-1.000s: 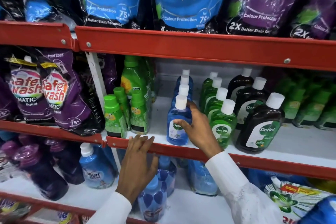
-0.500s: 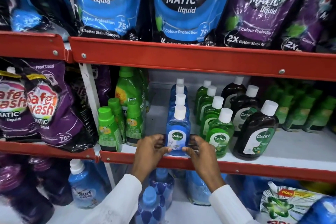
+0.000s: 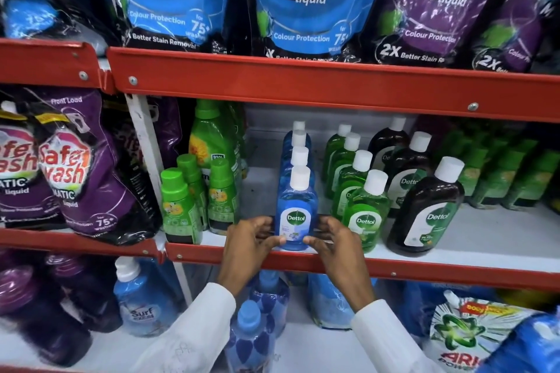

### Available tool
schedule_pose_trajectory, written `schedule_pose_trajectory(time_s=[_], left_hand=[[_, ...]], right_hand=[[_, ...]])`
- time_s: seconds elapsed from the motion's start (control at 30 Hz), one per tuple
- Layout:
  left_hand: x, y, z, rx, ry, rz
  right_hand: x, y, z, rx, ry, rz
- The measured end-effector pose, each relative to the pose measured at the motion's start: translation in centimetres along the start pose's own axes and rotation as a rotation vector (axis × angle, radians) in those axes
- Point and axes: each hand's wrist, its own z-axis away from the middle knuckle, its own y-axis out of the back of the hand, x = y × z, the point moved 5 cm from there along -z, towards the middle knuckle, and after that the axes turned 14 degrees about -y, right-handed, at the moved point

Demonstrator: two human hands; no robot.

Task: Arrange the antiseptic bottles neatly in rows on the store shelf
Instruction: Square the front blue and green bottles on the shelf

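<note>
A front blue Dettol bottle [image 3: 295, 215] with a white cap stands at the front edge of the white middle shelf [image 3: 485, 239], heading a straight row of blue bottles [image 3: 298, 145]. My left hand [image 3: 250, 239] grips its lower left side and my right hand [image 3: 335, 241] its lower right side, thumbs on the front. To the right runs a row of green Dettol bottles [image 3: 366, 215], then a row of dark brown Dettol bottles [image 3: 427, 209].
Green-capped bottles [image 3: 178, 206] stand left of the blue row. Red shelf rails [image 3: 333, 85] run above and below. Detergent pouches [image 3: 306, 0] fill the top shelf and the left bay. Blue bottles [image 3: 142, 303] and an Ariel pack [image 3: 466, 333] sit on the lower shelf.
My left hand came off the red rail and joined my right hand on the front blue bottle, which now faces forward with its label; since half a second ago little has moved.
</note>
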Motion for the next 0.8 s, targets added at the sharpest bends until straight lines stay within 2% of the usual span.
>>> schedule_pose_trajectory(time_s=[0.1,0.17,0.23,0.33,0.47,0.57,0.8], left_hand=[[1.0,1.0,1.4,0.155,0.006,-0.028],[3.1,1.7,3.2,0.345,-0.105,-0.109],[6.0,0.7,4.8,0.412,-0.259,-0.152],[7.7,-3.4,5.3,0.325,-0.342,-0.083],[7.2,-8.1,3.2,0.144,-0.226,-0.025],[7.5,-10.1,1.5,0.031,-0.189,-0.026],[7.0,-11.2,-0.2,-0.007,-0.162,-0.079]], right_hand=[[0.5,1.9,1.7,0.076,0.035,-0.034],[0.8,4.4,3.4,0.228,0.084,-0.051],[1.2,6.9,4.9,0.388,0.124,-0.081],[2.9,9.2,4.5,0.484,0.093,-0.045],[4.5,9.1,2.4,0.354,0.013,0.024],[4.7,8.9,1.0,0.283,0.048,0.085],[5.0,9.3,-0.5,0.158,0.044,0.041]])
